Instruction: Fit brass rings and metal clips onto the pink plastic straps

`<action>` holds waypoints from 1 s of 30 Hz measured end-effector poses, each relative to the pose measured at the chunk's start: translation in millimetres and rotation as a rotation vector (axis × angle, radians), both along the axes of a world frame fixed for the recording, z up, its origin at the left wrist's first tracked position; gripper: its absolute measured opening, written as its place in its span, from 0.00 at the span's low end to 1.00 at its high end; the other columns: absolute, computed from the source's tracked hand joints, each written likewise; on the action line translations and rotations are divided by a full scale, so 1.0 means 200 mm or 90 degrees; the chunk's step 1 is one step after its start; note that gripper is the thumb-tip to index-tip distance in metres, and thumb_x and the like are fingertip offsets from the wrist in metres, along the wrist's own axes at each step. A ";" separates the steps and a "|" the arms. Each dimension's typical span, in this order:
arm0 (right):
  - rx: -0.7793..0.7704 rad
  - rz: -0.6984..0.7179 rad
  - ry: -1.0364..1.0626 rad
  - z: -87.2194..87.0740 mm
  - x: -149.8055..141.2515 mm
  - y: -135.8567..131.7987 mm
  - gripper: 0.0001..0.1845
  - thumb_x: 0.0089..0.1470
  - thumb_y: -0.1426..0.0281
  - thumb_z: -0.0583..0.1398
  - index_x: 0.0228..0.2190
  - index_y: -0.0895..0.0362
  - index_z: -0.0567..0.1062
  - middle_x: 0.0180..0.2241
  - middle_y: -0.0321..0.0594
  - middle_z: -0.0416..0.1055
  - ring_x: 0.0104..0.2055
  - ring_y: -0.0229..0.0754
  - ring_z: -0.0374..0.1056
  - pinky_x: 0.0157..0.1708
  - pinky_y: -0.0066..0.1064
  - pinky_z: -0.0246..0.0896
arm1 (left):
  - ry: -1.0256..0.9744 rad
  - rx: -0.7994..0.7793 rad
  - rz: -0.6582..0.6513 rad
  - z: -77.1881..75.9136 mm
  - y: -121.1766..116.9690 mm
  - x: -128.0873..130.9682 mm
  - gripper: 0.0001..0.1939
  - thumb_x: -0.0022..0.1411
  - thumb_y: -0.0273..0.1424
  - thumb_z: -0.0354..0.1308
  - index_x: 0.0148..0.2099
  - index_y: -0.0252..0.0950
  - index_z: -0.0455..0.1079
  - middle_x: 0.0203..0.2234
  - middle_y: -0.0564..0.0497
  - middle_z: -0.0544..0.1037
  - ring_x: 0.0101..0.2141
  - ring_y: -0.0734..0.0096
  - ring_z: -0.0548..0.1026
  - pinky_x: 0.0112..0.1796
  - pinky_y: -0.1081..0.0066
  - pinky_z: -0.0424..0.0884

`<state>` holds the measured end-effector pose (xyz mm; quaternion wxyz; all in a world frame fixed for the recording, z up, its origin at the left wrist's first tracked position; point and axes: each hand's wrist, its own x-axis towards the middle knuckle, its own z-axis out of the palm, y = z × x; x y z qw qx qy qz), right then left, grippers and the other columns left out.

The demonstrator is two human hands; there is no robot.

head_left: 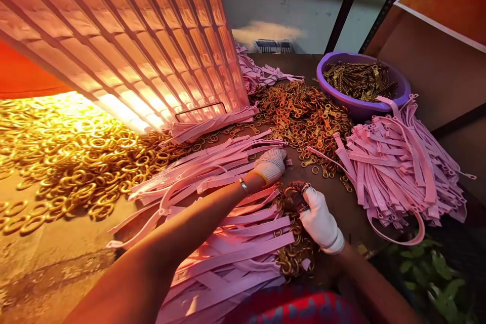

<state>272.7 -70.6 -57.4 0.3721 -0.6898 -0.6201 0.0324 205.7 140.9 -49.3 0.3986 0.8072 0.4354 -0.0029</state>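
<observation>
My left hand [270, 163], in a white knit glove, reaches forward with its fingers curled onto the ends of the pink straps [212, 167] lying across the table. My right hand [318, 217], also gloved, is closed on a bunch of small brass rings [291, 201] just in front of me. More brass rings [294, 258] lie under it among a fan of pink straps [235, 258] near my lap.
A purple basin [360, 106] with metal clips stands at the back right. Copper-toned clips [304, 116] are heaped in the middle. A bundle of pink straps [398, 172] lies right. Gold rings [76, 157] cover the left. A ribbed crate [125, 35] looms overhead.
</observation>
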 end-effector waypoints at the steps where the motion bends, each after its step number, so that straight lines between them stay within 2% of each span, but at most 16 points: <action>1: -0.008 0.003 0.004 0.01 0.00 0.01 0.26 0.50 0.80 0.54 0.49 0.54 0.75 0.39 0.42 0.80 0.39 0.48 0.75 0.43 0.36 0.74 | -0.004 0.001 -0.006 0.02 -0.01 -0.04 0.07 0.62 0.31 0.66 0.40 0.33 0.76 0.39 0.44 0.80 0.44 0.58 0.78 0.45 0.60 0.73; 4: -0.044 0.007 0.002 0.05 0.00 0.01 0.24 0.46 0.80 0.54 0.44 0.53 0.76 0.35 0.41 0.78 0.37 0.48 0.74 0.40 0.36 0.72 | -0.028 -0.018 -0.016 0.12 -0.07 -0.19 0.08 0.63 0.34 0.62 0.38 0.33 0.75 0.28 0.46 0.78 0.32 0.64 0.77 0.33 0.69 0.71; 7: -0.083 0.008 -0.029 0.10 -0.02 0.02 0.21 0.43 0.81 0.54 0.39 0.55 0.76 0.35 0.43 0.78 0.38 0.49 0.73 0.41 0.36 0.69 | -0.102 -0.119 -0.003 0.22 -0.19 -0.38 0.13 0.69 0.39 0.52 0.43 0.34 0.71 0.17 0.54 0.71 0.18 0.74 0.68 0.22 0.75 0.62; 10: -0.148 0.029 -0.100 0.17 -0.07 0.05 0.18 0.42 0.80 0.55 0.36 0.56 0.76 0.35 0.45 0.78 0.38 0.49 0.73 0.40 0.34 0.66 | -0.238 -0.291 0.069 0.30 -0.32 -0.54 0.12 0.67 0.41 0.55 0.40 0.37 0.67 0.14 0.58 0.66 0.15 0.78 0.60 0.19 0.78 0.54; 12: -0.198 0.051 -0.157 0.22 -0.11 0.08 0.16 0.44 0.79 0.56 0.36 0.56 0.75 0.34 0.44 0.78 0.36 0.48 0.72 0.37 0.33 0.63 | -0.256 -0.321 0.099 0.32 -0.39 -0.62 0.15 0.65 0.44 0.56 0.38 0.37 0.66 0.14 0.58 0.67 0.15 0.79 0.58 0.18 0.79 0.52; 16: -0.257 0.095 -0.281 0.29 -0.21 0.10 0.11 0.49 0.78 0.57 0.35 0.57 0.75 0.33 0.46 0.77 0.35 0.48 0.72 0.33 0.34 0.60 | -0.261 -0.294 0.146 0.33 -0.50 -0.69 0.17 0.65 0.46 0.55 0.38 0.35 0.69 0.14 0.58 0.67 0.15 0.79 0.57 0.17 0.78 0.51; 20: -0.226 0.072 -0.418 0.29 -0.30 0.07 0.07 0.56 0.79 0.56 0.32 0.58 0.74 0.31 0.49 0.76 0.31 0.49 0.71 0.28 0.36 0.55 | -0.245 -0.258 0.194 0.33 -0.57 -0.72 0.17 0.64 0.45 0.55 0.33 0.36 0.68 0.14 0.59 0.63 0.15 0.79 0.56 0.18 0.77 0.51; 23: -0.183 0.042 -0.475 0.27 -0.35 0.04 0.11 0.60 0.80 0.54 0.29 0.57 0.72 0.28 0.48 0.74 0.27 0.47 0.69 0.25 0.35 0.51 | -0.243 -0.110 0.161 0.30 -0.60 -0.75 0.16 0.63 0.43 0.55 0.33 0.36 0.70 0.17 0.56 0.67 0.18 0.75 0.61 0.21 0.75 0.57; 26: -0.171 0.036 -0.473 0.28 -0.37 0.05 0.11 0.61 0.80 0.53 0.31 0.58 0.73 0.28 0.48 0.75 0.27 0.46 0.69 0.24 0.35 0.52 | -0.238 0.060 0.074 0.24 -0.62 -0.78 0.13 0.64 0.38 0.54 0.30 0.36 0.70 0.23 0.52 0.74 0.24 0.72 0.67 0.28 0.73 0.63; 28: -0.203 0.050 -0.454 0.30 -0.37 0.06 0.10 0.61 0.79 0.54 0.32 0.58 0.74 0.29 0.49 0.76 0.29 0.47 0.70 0.26 0.35 0.55 | -0.244 0.078 0.042 0.21 -0.62 -0.80 0.13 0.64 0.37 0.54 0.29 0.36 0.69 0.23 0.51 0.75 0.25 0.72 0.67 0.29 0.72 0.64; 30: -0.248 0.087 -0.416 0.34 -0.36 0.08 0.09 0.59 0.79 0.55 0.35 0.58 0.75 0.32 0.49 0.77 0.32 0.47 0.72 0.29 0.35 0.59 | -0.248 0.032 0.050 0.19 -0.61 -0.82 0.14 0.63 0.38 0.54 0.28 0.36 0.68 0.20 0.53 0.72 0.22 0.73 0.65 0.26 0.73 0.62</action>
